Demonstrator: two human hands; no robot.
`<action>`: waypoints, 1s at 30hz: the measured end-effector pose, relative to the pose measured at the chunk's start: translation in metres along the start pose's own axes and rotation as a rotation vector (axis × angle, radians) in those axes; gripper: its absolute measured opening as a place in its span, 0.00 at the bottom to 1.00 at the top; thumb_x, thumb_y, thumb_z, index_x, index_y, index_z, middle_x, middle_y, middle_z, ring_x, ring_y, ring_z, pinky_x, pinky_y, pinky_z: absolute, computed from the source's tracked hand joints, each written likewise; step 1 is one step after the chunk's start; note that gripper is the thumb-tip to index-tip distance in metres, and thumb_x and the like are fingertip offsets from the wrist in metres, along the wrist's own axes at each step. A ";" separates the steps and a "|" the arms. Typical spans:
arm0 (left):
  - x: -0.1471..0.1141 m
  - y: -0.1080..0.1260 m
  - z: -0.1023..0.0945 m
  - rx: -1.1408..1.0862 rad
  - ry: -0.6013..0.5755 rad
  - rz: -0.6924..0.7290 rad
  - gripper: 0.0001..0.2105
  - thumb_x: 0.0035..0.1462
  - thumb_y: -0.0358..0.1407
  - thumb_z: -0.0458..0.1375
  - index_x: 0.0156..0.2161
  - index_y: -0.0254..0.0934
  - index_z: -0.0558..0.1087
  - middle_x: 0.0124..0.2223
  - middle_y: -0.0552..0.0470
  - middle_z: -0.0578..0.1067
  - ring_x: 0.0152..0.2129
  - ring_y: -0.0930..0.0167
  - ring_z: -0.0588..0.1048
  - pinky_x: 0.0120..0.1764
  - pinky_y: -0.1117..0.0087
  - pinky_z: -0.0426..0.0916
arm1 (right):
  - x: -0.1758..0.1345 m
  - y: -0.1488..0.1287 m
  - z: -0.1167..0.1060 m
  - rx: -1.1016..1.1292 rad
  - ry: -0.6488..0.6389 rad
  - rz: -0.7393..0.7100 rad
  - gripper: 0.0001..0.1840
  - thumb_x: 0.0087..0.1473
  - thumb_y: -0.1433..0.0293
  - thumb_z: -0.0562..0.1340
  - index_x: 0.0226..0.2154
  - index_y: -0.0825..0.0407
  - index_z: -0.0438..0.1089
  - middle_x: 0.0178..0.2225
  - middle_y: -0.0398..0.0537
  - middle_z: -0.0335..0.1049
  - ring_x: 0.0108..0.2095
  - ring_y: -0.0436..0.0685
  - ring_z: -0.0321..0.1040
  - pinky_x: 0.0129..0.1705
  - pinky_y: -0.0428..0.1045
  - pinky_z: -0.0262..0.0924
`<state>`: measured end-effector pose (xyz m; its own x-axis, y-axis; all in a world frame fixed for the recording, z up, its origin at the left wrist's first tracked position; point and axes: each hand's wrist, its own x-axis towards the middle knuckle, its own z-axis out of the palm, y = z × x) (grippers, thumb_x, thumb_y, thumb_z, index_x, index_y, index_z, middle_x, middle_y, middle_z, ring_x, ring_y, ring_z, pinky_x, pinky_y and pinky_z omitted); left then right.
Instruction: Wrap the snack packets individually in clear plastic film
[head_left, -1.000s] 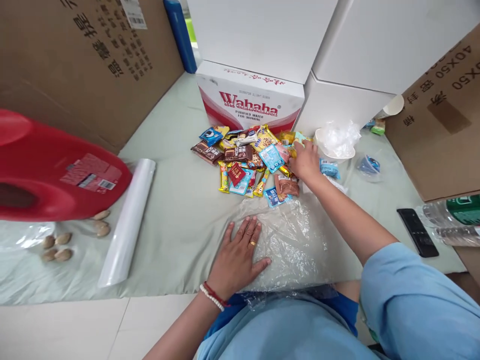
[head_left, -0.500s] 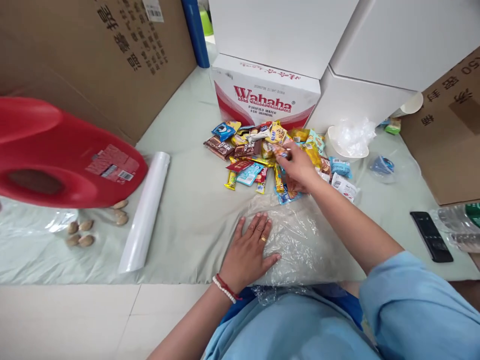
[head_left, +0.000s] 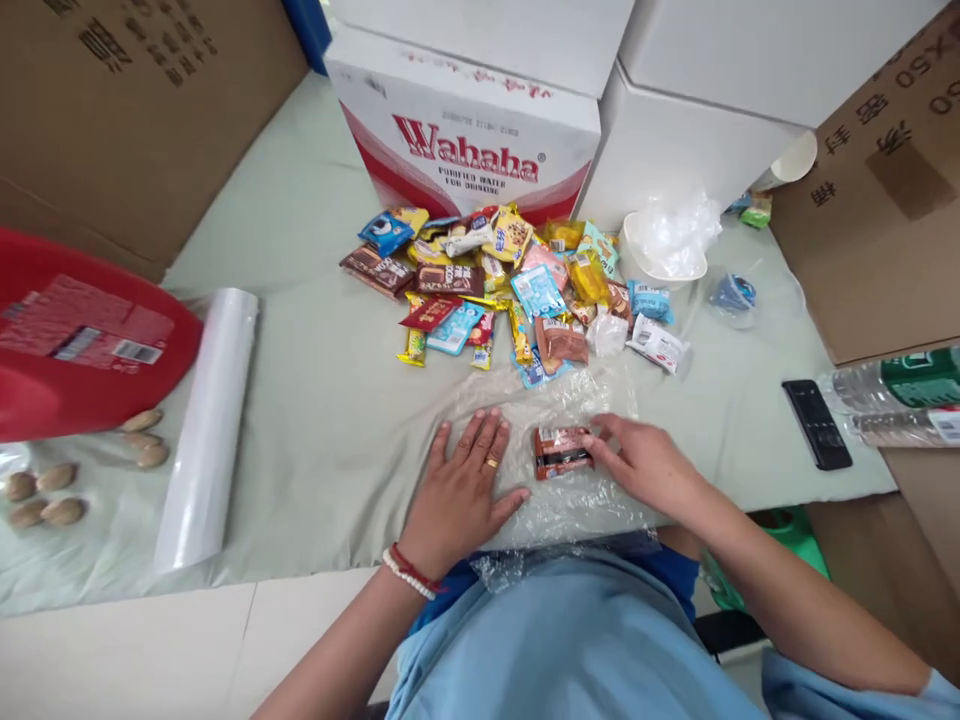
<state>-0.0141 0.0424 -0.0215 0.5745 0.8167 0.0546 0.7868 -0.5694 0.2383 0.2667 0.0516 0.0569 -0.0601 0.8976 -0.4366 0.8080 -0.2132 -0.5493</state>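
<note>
Your left hand [head_left: 457, 490] lies palm down, fingers slightly spread, on the left part of the clear plastic film [head_left: 570, 510]. The film lies on the surface [head_left: 322, 400] and overhangs its near edge. Your right hand [head_left: 649, 460] is well apart from the left. Its thumb and forefinger are closed on the right end of the brown packet [head_left: 559, 453], which is positioned over the film, between your two hands; whether it touches the film cannot be told.

To your left, a translucent roll [head_left: 210, 430] lies lengthwise beside the red container [head_left: 90, 340]. Brown oval pieces [head_left: 64, 511] lie near the container. To your right, the black phone [head_left: 817, 425] lies just beside the clear bottles [head_left: 896, 385].

Beyond the film is the pile of wrapped snacks [head_left: 450, 280]. The white bowl [head_left: 675, 278], holding a crumpled plastic bag [head_left: 671, 235], stands at the right of the pile. Directly behind the pile stands the Wahaha carton [head_left: 465, 150]; plain white boxes [head_left: 690, 160] stand to its right.
</note>
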 end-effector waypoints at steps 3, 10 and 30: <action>0.000 0.000 0.001 0.005 -0.011 0.006 0.42 0.69 0.58 0.51 0.76 0.31 0.52 0.77 0.37 0.52 0.75 0.52 0.52 0.74 0.40 0.41 | -0.004 0.004 -0.013 -0.242 0.106 -0.214 0.21 0.67 0.58 0.61 0.58 0.48 0.73 0.54 0.59 0.77 0.51 0.67 0.78 0.51 0.60 0.74; -0.002 -0.004 0.002 0.077 0.019 0.068 0.52 0.65 0.66 0.50 0.75 0.21 0.49 0.77 0.29 0.50 0.75 0.50 0.52 0.73 0.41 0.40 | 0.007 0.001 0.009 -0.420 -0.114 -0.416 0.30 0.65 0.69 0.64 0.67 0.43 0.66 0.67 0.56 0.66 0.59 0.67 0.73 0.50 0.59 0.75; -0.002 -0.002 0.000 0.010 0.021 0.030 0.49 0.65 0.65 0.50 0.76 0.27 0.51 0.77 0.32 0.54 0.75 0.53 0.53 0.74 0.44 0.35 | 0.132 -0.105 -0.061 -0.650 0.128 -0.474 0.16 0.69 0.63 0.59 0.49 0.53 0.77 0.46 0.59 0.77 0.53 0.70 0.71 0.52 0.60 0.68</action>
<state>-0.0170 0.0425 -0.0218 0.5928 0.8012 0.0816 0.7719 -0.5942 0.2262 0.2101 0.2154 0.1003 -0.4450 0.8820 -0.1551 0.8949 0.4314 -0.1146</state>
